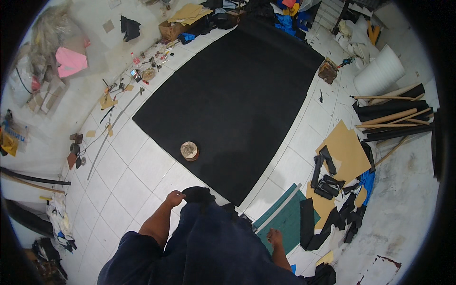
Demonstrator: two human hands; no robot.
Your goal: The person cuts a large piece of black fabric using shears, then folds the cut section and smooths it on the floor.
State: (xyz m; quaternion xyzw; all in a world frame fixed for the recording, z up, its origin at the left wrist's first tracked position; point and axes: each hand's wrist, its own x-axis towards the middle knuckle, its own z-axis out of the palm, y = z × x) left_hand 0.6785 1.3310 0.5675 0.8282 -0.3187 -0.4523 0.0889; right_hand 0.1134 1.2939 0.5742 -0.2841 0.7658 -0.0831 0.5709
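Observation:
My left hand [176, 197] is closed beside the dark cloth over my knee [197, 195]; whatever its fingers may hold is too small to see. Over the green cutting mat [285, 225] my right hand [274, 236] is curled closed, and I cannot make out anything in it. Just beyond that hand, a long metal ruler [279, 207] lies slantwise along the mat. A large black sheet of material [228, 99] is spread flat on the floor before me. On its near left part stands a short round block [189, 151] with a pale, stained top.
Black strips [327, 185] and tan card sheets [346, 147] lie at the right. Scissors [321, 96] and a brown block [327, 71] sit right of the sheet. Rolls [394, 114] and white foam [380, 71] line the right wall. Small tools [136, 75] litter the left.

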